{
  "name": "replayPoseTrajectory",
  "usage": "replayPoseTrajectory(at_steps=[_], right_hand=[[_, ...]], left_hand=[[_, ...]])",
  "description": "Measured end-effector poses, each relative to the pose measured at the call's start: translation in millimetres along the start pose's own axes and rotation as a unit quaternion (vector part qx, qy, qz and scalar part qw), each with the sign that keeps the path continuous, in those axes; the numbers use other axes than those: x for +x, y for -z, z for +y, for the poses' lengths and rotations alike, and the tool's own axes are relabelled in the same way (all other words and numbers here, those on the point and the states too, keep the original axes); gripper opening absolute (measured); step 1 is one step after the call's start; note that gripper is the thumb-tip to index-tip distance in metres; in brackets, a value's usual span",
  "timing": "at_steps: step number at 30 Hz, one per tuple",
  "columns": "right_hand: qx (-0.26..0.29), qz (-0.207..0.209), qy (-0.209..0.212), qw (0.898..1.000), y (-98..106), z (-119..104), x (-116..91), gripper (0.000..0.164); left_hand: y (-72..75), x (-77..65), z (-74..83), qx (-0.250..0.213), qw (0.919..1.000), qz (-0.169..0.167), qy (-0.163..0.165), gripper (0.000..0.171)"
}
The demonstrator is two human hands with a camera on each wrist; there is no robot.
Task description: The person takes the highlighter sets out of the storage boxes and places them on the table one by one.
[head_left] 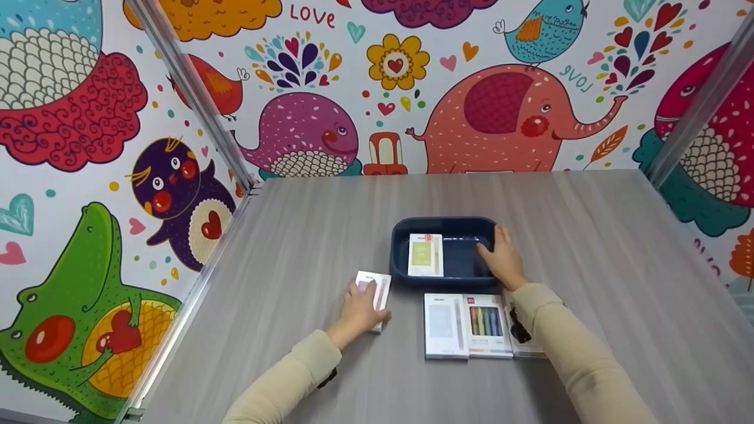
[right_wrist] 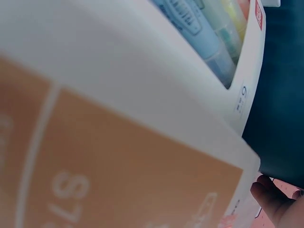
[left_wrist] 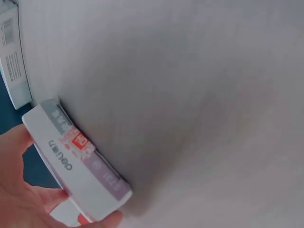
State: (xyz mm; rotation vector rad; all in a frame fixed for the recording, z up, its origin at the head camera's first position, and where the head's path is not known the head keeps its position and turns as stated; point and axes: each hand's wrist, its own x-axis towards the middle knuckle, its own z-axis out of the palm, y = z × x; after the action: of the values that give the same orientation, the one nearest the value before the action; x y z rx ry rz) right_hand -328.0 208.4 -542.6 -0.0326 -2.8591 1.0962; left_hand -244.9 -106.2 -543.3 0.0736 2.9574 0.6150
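My left hand [head_left: 358, 309] grips a slim white box with a pinkish-purple panel [head_left: 382, 291] on the table, left of a navy plastic bin [head_left: 445, 282]. In the left wrist view, thumb and fingers hold the box [left_wrist: 78, 161] by its sides, its "deli" end showing. My right hand [head_left: 505, 259] holds the bin's right wall, thumb inside the rim and fingers outside. Inside the bin, at its left, lies a white box with a yellow-green panel [head_left: 425, 255]. The right wrist view catches only some right-hand fingers [right_wrist: 270, 192] at the bin's edge.
In front of the bin lie a white box with a light-blue panel [head_left: 446, 325] and a windowed box of colored markers [head_left: 488, 324]. Beside them, another box [head_left: 529, 348] is partly covered by the right sleeve; its orange-brown panel [right_wrist: 128, 156] looms close in the right wrist view.
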Motion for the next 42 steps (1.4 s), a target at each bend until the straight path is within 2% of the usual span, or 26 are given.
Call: replayPoseTrajectory(at_steps=[5, 12, 17, 26, 42], right_hand=[[0.003, -0.002, -0.002, 1.000, 2.0, -0.4, 0.0, 0.071], [-0.006, -0.007, -0.011, 1.000, 1.3, 0.4, -0.2, 0.070], [-0.007, -0.007, -0.011, 1.000, 0.0, 1.0, 0.2, 0.070], [-0.003, -0.002, -0.012, 1.000, -1.4, 0.3, 0.6, 0.070], [-0.002, 0.001, -0.004, 1.000, -2.1, 0.7, 0.3, 0.070]], left_hand=[[-2.2, -5.2, 5.5, -0.003, 0.9999, -0.014, -0.003, 0.083], [0.2, -12.5, 13.2, 0.018, 0.9978, -0.061, -0.021, 0.088], [2.0, -19.7, 20.4, 0.007, 0.9942, -0.102, -0.034, 0.091], [5.3, -27.4, 32.4, -0.023, 0.9858, -0.163, -0.032, 0.096], [1.5, -32.9, 42.8, -0.024, 0.9815, -0.180, -0.061, 0.102]])
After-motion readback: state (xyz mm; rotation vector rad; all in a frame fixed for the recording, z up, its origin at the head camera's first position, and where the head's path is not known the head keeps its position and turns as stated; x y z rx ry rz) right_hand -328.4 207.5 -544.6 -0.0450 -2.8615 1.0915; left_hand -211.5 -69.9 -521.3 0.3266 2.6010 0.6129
